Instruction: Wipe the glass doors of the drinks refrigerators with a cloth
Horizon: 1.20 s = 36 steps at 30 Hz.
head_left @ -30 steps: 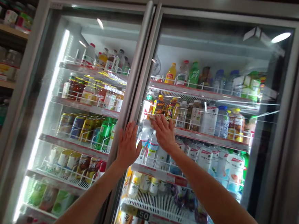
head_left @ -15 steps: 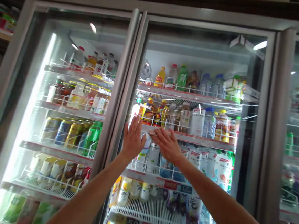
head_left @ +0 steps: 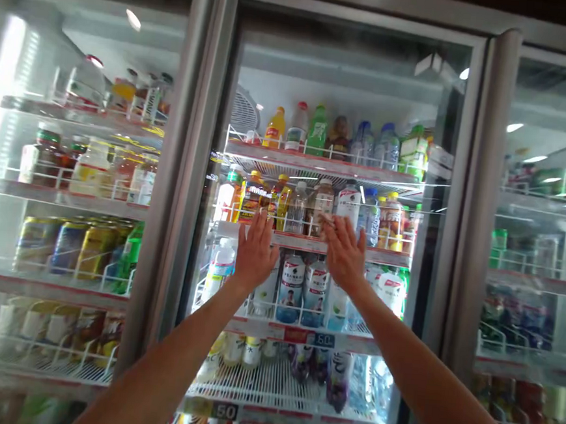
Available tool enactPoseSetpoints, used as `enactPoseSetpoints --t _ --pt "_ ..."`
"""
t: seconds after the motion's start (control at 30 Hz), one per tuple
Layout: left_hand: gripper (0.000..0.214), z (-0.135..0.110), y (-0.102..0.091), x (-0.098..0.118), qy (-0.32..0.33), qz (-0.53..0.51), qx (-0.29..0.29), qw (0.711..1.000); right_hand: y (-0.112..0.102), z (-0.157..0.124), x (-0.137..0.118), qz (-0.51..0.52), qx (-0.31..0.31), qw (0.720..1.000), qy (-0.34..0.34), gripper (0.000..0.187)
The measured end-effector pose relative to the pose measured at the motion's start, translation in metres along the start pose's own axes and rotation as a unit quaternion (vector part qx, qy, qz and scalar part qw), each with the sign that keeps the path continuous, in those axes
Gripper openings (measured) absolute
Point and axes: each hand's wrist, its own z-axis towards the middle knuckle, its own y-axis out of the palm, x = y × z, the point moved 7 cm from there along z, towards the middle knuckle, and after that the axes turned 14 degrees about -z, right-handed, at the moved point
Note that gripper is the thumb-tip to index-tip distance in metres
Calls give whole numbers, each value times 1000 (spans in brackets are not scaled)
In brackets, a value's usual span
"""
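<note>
My left hand (head_left: 256,252) is raised flat in front of the middle glass door (head_left: 333,72), fingers stretched upward and nothing in it. To its right, my right hand (head_left: 346,253) lies flat at the same door with a small, pale folded cloth (head_left: 325,223) under its fingertips. Most of the cloth is hidden by the fingers. Behind the glass, right behind my hands, stand rows of drink bottles, among them a dark-labelled bottle (head_left: 252,196) and a clear bottle (head_left: 297,206).
A metal door frame with a vertical handle (head_left: 176,164) runs at the left of this door, another metal post (head_left: 481,188) at the right. The left cooler section holds cans (head_left: 67,247) and bottles on wire shelves. A price tag (head_left: 324,340) sits on a shelf edge.
The view has shifted right and somewhat closer to the middle door. My right hand has slid right across the glass with the cloth, away from my left hand, which stays flat and open.
</note>
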Motion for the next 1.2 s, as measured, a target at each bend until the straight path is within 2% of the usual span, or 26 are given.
enactPoseSetpoints --t 0.07,0.13,0.17,0.27,0.33,0.47,0.5,0.53,0.67,0.7,0.83,0.9,1.0,1.07,1.1,1.13,1.2 --pt "58 -1 7 8 3 -4 3 1000 -1 -4 29 -18 17 996 83 51" --pt "57 -3 14 15 6 -10 0 1000 -5 -15 42 -25 32 993 109 52" --pt "57 -3 18 19 6 -14 -2 1000 -7 -21 42 -22 35 995 93 52" --pt "56 -2 26 27 3 -21 -3 1000 -8 -37 35 -4 7 1000 -18 50" --pt "57 1 29 31 -5 -23 3 1000 -4 -37 49 -9 -16 999 -30 48" --pt "60 5 32 35 -19 -28 8 999 6 -29 116 -50 -15 985 164 47" --pt "61 6 32 35 -18 -28 10 999 7 -30 125 -54 -10 980 191 48" --pt "61 6 31 35 -15 -28 13 999 7 -32 129 -53 -4 979 196 48" --pt "60 5 29 33 -11 -24 25 999 5 -46 125 -39 2 994 102 47" --pt "60 5 29 33 -11 -23 27 999 4 -48 130 -42 5 994 103 46" --pt "60 4 29 34 -3 -12 31 999 2 -41 160 -53 40 970 233 47" --pt "59 5 28 35 4 -3 37 999 1 -31 149 -42 55 970 232 49" --pt "60 13 21 28 15 0 49 999 2 -17 102 -16 50 994 101 54" --pt "59 23 11 15 4 1 62 998 6 -12 83 -5 28 999 25 57" --pt "59 28 4 5 -8 4 69 998 8 -8 84 -6 25 999 25 57" --pt "59 33 -2 -5 -20 10 75 997 10 -4 92 -12 30 998 53 56" --pt "59 41 -14 -25 -43 22 79 996 11 7 118 -22 59 985 164 53"
